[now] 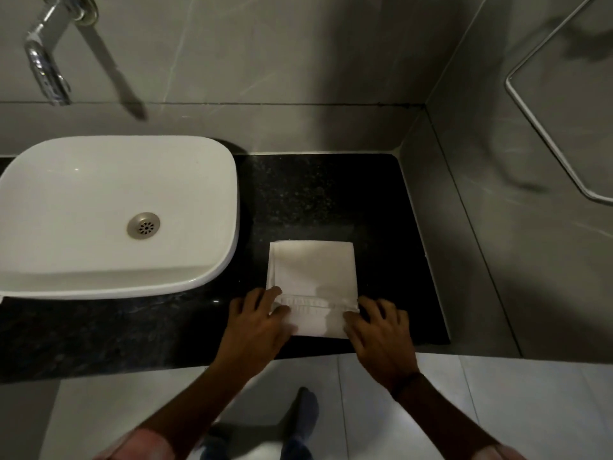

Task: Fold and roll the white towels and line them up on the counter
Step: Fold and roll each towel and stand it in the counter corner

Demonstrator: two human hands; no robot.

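We are pinching the near corners of the folded towel (311,277) with left hand (257,323) and right hand (378,330), aiming for a tight, even roll toward the far edge.

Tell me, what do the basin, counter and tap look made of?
Basin: probably glazed ceramic, being glossy white with soft highlights. Counter: likely polished black granite or similar stone, given its fine pale speckles. Tap: chromed metal, mirror-bright with reflections.
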